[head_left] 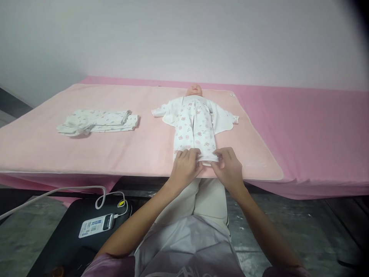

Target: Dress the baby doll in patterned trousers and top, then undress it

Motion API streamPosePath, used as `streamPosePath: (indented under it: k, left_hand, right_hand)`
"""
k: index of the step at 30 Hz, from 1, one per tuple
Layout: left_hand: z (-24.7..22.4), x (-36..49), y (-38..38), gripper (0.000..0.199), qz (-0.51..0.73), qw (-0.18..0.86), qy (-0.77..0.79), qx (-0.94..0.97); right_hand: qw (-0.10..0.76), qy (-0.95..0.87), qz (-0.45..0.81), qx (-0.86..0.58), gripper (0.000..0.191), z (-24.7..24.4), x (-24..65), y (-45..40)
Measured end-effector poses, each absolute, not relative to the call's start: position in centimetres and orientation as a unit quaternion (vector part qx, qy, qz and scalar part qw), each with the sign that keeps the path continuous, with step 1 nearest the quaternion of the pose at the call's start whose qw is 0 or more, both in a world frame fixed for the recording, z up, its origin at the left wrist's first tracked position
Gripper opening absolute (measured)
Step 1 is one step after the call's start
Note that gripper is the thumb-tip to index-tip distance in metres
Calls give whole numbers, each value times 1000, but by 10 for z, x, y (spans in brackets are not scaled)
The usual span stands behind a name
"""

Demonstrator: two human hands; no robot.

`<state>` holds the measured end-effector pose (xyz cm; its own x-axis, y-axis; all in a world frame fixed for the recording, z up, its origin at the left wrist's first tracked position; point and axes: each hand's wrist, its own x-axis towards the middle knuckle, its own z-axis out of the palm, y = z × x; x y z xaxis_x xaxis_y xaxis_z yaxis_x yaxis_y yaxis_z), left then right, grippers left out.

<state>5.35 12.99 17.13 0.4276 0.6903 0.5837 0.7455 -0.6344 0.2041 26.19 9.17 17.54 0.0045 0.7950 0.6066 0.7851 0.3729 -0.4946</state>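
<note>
A baby doll [195,90] lies on its back on a pale pink mat, its head toward the wall. White baby clothing [192,119] printed with small pink figures covers its body, and the sleeves spread out to both sides. At the near hem, my left hand [186,163] pinches the left part of the cloth between thumb and fingers. My right hand [229,165] pinches the right corner of the same hem. Under the clothing the doll's limbs are hidden.
Folded white printed baby clothes [98,122] lie to the left on the pale pink mat [150,154]. A darker pink sheet [311,138] extends to the right. Below the table edge, a power bank [96,226] with a white cable [75,188] rests on a black seat [63,234].
</note>
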Motion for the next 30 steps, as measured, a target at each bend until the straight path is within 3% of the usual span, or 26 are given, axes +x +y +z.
streamPosePath:
  k: [4,9,17,21,25,27,30]
  left_hand:
    - [174,53,123,36,-255,16,-449,-857]
    - [183,49,112,22,-246,6,-452,-857]
    - [194,35,103,16,-293,-9,-408,-865]
    - [201,14,106,19,-278,-87,-365,-884]
    - [211,-26,160,24,-277,-92,-430,-854]
    - [214,-44,215,26,-268,-54,-475,-837]
    - [210,-55,303,32,-238,-82,-454,-855]
  right_hand:
    - [440,-708,52,-550,36,180,261,74]
    - [412,-724,48,-552,44,175,260,65]
    - [374,-802,-113,-452,41,185,270,60]
    - [341,-843,-116,-400,47,193,290,61]
    - [338,-834,-98,-425,37,195,327,91]
    - [335,-819,-115,-451,29,196,344,131]
    - [286,-848,-77,-440,30,195,355,211]
